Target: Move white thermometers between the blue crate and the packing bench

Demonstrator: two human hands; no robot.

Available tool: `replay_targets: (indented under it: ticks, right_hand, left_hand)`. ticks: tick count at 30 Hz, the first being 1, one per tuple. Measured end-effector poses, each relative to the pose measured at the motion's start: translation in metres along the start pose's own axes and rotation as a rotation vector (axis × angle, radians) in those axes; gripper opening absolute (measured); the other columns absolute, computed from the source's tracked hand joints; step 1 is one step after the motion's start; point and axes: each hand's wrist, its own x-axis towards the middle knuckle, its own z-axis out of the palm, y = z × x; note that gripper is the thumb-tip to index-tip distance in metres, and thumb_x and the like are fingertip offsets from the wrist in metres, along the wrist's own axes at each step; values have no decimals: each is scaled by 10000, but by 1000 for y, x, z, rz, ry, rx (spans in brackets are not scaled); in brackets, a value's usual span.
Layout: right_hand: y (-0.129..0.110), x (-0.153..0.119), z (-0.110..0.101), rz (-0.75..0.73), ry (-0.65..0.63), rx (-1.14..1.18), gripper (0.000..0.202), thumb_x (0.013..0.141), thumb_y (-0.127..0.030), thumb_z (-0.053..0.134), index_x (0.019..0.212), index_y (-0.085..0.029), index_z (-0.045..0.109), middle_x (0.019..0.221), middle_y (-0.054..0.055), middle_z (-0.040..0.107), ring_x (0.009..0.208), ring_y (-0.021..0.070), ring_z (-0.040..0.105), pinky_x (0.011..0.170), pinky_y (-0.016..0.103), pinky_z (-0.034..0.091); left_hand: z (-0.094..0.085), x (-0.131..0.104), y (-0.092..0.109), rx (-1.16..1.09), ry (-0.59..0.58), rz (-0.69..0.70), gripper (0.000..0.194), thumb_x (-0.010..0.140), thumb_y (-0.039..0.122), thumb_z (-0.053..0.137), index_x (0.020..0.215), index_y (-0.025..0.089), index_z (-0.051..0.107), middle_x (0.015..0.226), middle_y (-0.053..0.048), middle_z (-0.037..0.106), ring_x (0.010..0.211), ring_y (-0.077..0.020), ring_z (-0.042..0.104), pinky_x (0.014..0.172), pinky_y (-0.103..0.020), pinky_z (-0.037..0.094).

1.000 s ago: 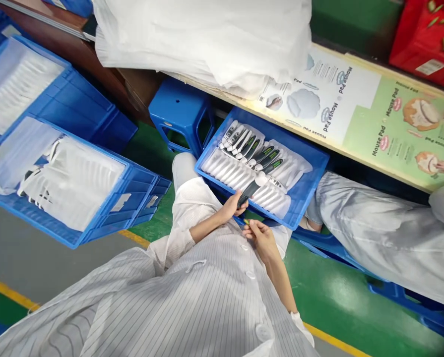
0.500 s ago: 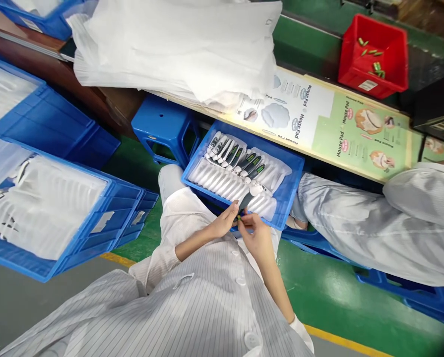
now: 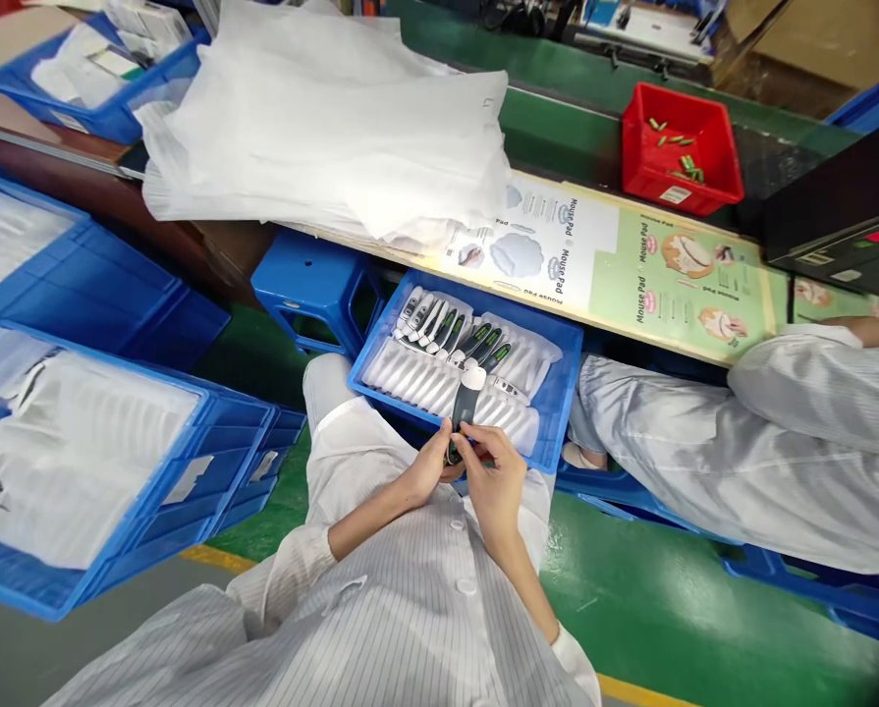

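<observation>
A dark grey handheld device with a rounded white end (image 3: pixel 466 398) points away from me over the near edge of a blue crate (image 3: pixel 566 393). My left hand (image 3: pixel 430 465) is closed around the device's near end. My right hand (image 3: pixel 495 473) presses thumb and fingertips on that same end from the right; what lies under the fingertips is hidden. In the crate are more such devices, several with green showing in their dark handles (image 3: pixel 474 340), beside rows of white-wrapped pieces (image 3: pixel 410 377).
A red bin (image 3: pixel 726 182) with small green batteries (image 3: pixel 689 169) stands beyond the printed board (image 3: pixel 608 280). White foam sheets (image 3: pixel 336 137) are piled at the back. A blue stool (image 3: pixel 302 280) and filled crates (image 3: pixel 181 471) are left; a co-worker's sleeve (image 3: pixel 822 383) is right.
The device has turned more upright in my view, and my right hand has shifted onto its near end. The green piece seen at my right fingertips is no longer clearly visible. The camera view has shifted.
</observation>
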Motion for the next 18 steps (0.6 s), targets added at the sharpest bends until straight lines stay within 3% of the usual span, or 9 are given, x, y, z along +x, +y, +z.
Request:
replay_targets:
  ticks: [5, 8, 11, 13, 15, 18]
  right_hand:
    - [6, -1, 6, -109, 31, -136, 287, 1086, -438, 719, 1141, -197, 864, 977, 57, 768, 748, 146, 688, 701, 285, 584]
    - [19, -15, 8, -169, -35, -314, 357, 1147, -414, 606, 1361, -228, 822, 1063, 75, 762, 946, 181, 745, 831, 299, 603]
    - [29, -25, 5, -212, -151, -442, 434, 1177, -402, 516, 1504, -229, 743, 1072, 84, 742, 1016, 197, 743, 867, 306, 604]
    - [32, -26, -1, -202, -227, -442, 452, 1181, -398, 490, 1527, -224, 722, 1108, 87, 731, 985, 186, 739, 840, 296, 604]
    - [30, -25, -7, -174, -272, -418, 445, 1164, -419, 521, 1503, -223, 731, 1129, 82, 718, 880, 165, 716, 783, 287, 599]
    - [26, -19, -11, -126, -252, -420, 432, 1113, -443, 614, 1468, -229, 736, 1125, 69, 700, 760, 145, 667, 699, 277, 578]
  left_hand:
    - [9, 1, 7, -47, 28, -53, 850, 838, 1028, 581, 729, 185, 604, 475, 86, 348, 419, -62, 243, 457, -232, 144]
    - [9, 0, 8, -101, 166, -98, 825, 867, 964, 646, 983, 152, 737, 574, 47, 535, 459, -97, 445, 463, -205, 299]
    - [8, -1, 9, -102, 250, -162, 785, 1004, 850, 580, 1253, 125, 750, 814, -30, 746, 616, -143, 662, 552, -218, 481]
    - [8, -1, 12, -110, 229, -178, 745, 1100, 753, 470, 1334, 95, 729, 881, -34, 784, 633, -132, 686, 574, -209, 494]
    - [12, 0, 18, -149, 175, -104, 701, 1151, 654, 392, 1415, 78, 693, 955, -21, 807, 655, -115, 692, 602, -205, 489]
    - [21, 3, 35, -182, 88, 19, 682, 1115, 648, 495, 1444, 87, 701, 1091, -45, 843, 647, -116, 691, 592, -222, 497]
